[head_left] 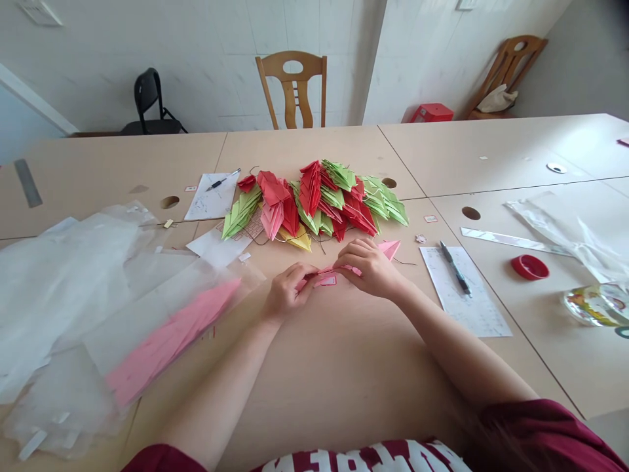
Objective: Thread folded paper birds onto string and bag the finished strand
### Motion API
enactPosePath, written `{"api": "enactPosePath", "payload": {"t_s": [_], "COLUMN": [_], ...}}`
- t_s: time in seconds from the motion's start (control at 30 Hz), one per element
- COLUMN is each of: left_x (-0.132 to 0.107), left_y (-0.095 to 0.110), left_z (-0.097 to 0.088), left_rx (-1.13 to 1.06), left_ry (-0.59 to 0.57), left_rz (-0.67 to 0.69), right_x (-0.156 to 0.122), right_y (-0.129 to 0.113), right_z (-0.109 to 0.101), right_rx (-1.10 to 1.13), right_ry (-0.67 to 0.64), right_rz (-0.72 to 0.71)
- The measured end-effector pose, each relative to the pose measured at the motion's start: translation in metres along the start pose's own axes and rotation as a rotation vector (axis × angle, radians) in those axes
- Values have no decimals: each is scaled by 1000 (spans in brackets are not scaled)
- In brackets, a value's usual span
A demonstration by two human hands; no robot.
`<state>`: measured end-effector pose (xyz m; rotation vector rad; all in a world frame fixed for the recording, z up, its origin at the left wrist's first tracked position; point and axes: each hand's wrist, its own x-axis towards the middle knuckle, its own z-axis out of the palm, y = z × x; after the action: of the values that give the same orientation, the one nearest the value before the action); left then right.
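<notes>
Two bare hands meet over the tabletop [339, 373] near the middle of the view, with folded pink paper [325, 270] held between them. The left hand [291, 288] pinches the paper at its nine o'clock end, thumb and fingers narrowed on it; the right hand [366, 267] curls over it toward three o'clock, its fingers also closed on the paper. A pink paper tip [390, 249] shows beyond the right hand at two o'clock; whether it belongs to the same piece I cannot tell. At twelve o'clock from the hands lies a heap of red and green folded paper [310, 190]. A clear plastic bag [132, 321] with pink paper inside lies at eight o'clock. At three o'clock a pen [455, 269] rests on a written sheet [474, 314], and farther out sits a red ring [529, 274]. Another sheet [206, 204] lies at ten o'clock.
</notes>
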<state>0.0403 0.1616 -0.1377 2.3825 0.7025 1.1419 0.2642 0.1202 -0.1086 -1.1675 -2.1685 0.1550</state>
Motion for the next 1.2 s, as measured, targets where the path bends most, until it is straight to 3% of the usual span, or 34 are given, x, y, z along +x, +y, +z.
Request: {"api": "enactPosePath", "payload": {"t_s": [0.3, 0.67, 0.8, 1.2], "left_x": [-6, -3, -2, 0], "left_y": [6, 4, 3, -2], "left_z": [7, 2, 2, -2], "left_rx": [117, 95, 68, 34], "left_ry": [-63, -71, -22, -30], "left_rz": [101, 72, 64, 54], "right_x": [-3, -10, -12, -11], "right_y": [-13, 6, 6, 3], "right_z": [13, 9, 11, 12], "right_rx": [93, 184, 168, 102], "right_ry": [13, 45, 65, 112], "right_rz": [-23, -48, -45, -49]}}
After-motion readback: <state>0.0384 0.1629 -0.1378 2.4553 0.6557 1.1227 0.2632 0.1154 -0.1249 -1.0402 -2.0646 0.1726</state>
